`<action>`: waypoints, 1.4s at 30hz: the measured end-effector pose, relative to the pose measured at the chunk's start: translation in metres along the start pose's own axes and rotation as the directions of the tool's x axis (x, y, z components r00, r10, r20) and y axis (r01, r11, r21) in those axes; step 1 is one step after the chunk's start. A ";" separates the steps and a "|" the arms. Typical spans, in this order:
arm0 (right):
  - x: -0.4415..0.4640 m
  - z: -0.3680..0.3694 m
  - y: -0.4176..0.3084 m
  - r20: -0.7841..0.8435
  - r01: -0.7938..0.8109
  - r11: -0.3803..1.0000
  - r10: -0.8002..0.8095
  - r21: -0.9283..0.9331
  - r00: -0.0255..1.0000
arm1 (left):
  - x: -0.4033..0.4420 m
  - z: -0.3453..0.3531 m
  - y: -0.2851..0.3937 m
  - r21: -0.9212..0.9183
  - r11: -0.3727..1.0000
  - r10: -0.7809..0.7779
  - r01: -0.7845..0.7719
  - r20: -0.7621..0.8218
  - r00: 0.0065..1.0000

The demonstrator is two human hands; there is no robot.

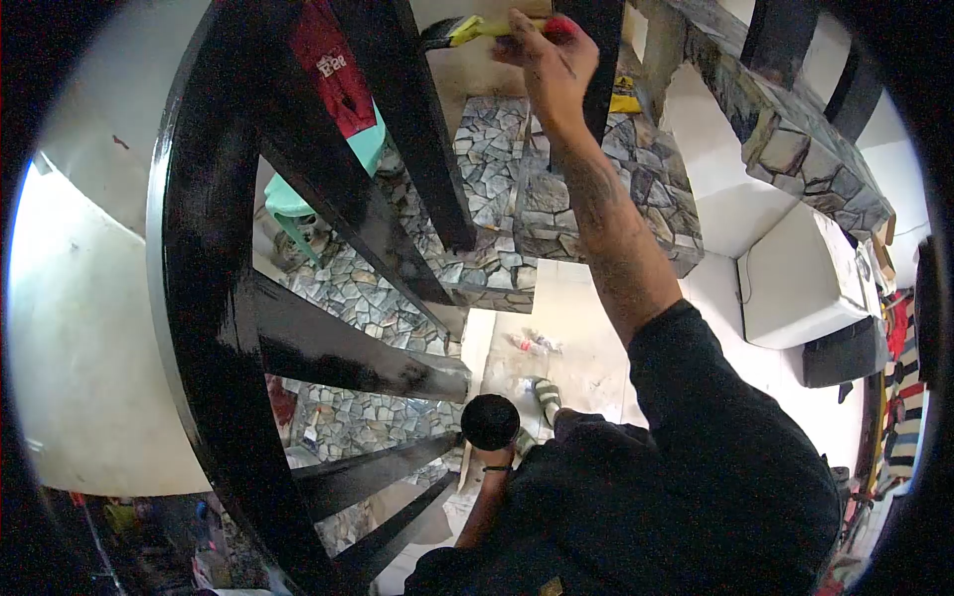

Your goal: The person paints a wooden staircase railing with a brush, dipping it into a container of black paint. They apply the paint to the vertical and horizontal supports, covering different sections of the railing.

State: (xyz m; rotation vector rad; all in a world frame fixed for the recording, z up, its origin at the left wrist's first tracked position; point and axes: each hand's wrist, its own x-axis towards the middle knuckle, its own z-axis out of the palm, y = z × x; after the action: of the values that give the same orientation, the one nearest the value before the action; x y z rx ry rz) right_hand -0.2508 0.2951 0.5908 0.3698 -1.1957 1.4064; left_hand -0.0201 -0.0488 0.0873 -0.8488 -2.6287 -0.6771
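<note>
My right hand [561, 74] is raised at the top of the view, fingers closed around a paintbrush [477, 28] with a yellow handle. The brush's dark bristles point left, near a black post [383, 89] of the stair railing. Lower down, my left hand [494, 458] grips a round container of black paint [490, 422], seen from above with its opening facing up. To the left curves the railing's wide handrail [204, 228], glossy black, with several black balusters joined to it. A lower baluster [363, 363] ends close to the container.
Stone-patterned steps [492, 149] descend beyond the railing. A pale green plastic chair [288, 199] stands there beneath a red cloth [338, 74]. At right are a white boxy object [800, 278] and a stone-faced ledge [810, 159]. My foot [547, 397] is on the pale floor.
</note>
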 end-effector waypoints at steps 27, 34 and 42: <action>-0.108 -0.040 0.031 -0.169 -0.463 0.873 0.485 0.154 0.858 | 0.026 -0.021 0.015 0.267 0.957 0.147 -0.117 -0.094 0.985; -0.067 -0.039 0.014 0.014 -0.287 0.840 0.330 -0.460 0.944 | 0.036 -0.028 0.013 0.296 0.938 0.226 -0.181 -0.128 0.966; 0.035 0.023 -0.012 0.004 -0.118 0.984 0.119 0.131 0.993 | 0.024 -0.019 0.020 -0.066 0.995 -0.076 0.076 0.001 0.997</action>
State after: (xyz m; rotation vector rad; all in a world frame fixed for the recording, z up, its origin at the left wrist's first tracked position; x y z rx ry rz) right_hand -0.2584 0.2929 0.6334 0.3925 -1.1410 1.5932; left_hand -0.0242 -0.0324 0.1201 -0.7698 -2.6620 -0.7879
